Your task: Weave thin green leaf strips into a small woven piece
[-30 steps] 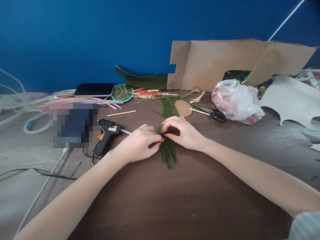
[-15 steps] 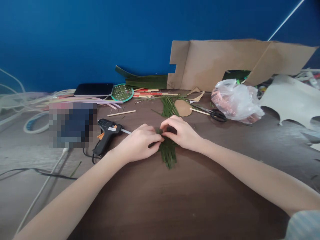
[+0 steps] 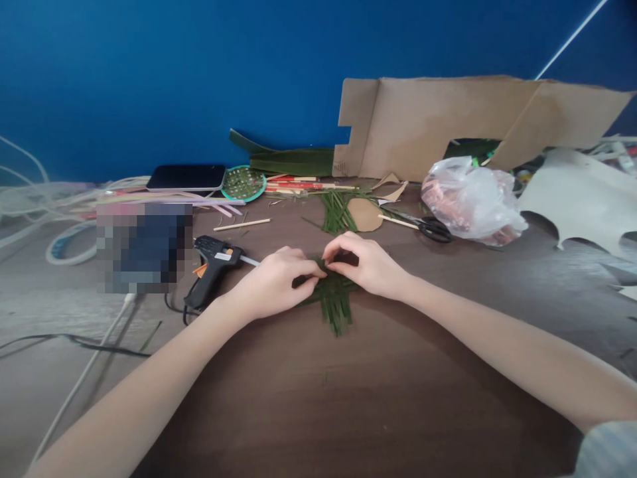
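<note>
A small mat of woven green leaf strips point(image 3: 336, 309) lies flat on the brown table, its loose ends pointing toward me. My left hand point(image 3: 281, 282) is closed at the mat's left side, thumb and fingers pinching the strips near its top. From the right, my right hand point(image 3: 365, 264) pinches the strips at almost the same spot, thumb and forefinger nearly meeting the left fingertips. Both hands cover part of the weave. Just beyond them lies a bundle of loose green leaf strips point(image 3: 338, 211), beside a round cardboard disc point(image 3: 365, 214).
A black glue gun point(image 3: 213, 269) with its cord lies left of my hands. Black-handled scissors point(image 3: 432, 230), a plastic bag point(image 3: 472, 202) and a folded cardboard sheet point(image 3: 428, 123) are at the right. A phone point(image 3: 188, 177) and a green-rimmed woven disc point(image 3: 243, 184) sit at the back.
My right hand has shifted slightly right and down. My left fingers have moved a little on the strips, showing more of the weave's left side. Other things stay put.
</note>
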`<act>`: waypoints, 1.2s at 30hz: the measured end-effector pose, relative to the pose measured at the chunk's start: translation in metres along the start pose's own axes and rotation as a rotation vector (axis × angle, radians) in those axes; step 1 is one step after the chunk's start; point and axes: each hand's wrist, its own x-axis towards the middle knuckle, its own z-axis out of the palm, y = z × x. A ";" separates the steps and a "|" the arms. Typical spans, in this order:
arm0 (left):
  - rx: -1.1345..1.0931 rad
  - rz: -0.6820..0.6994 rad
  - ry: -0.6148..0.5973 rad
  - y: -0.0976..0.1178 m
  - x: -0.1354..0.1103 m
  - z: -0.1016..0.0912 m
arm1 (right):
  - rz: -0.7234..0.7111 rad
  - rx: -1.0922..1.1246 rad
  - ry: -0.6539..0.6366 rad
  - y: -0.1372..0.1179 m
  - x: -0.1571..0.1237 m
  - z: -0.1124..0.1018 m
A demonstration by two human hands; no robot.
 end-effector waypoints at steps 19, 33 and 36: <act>-0.021 -0.059 0.031 0.000 0.001 0.000 | 0.080 0.151 -0.008 -0.005 -0.004 -0.003; -0.122 -0.107 0.050 0.006 0.000 0.001 | 0.016 0.091 0.045 -0.007 -0.006 -0.003; -0.128 -0.101 0.056 0.007 0.000 0.001 | -0.103 0.019 0.091 -0.006 -0.006 -0.003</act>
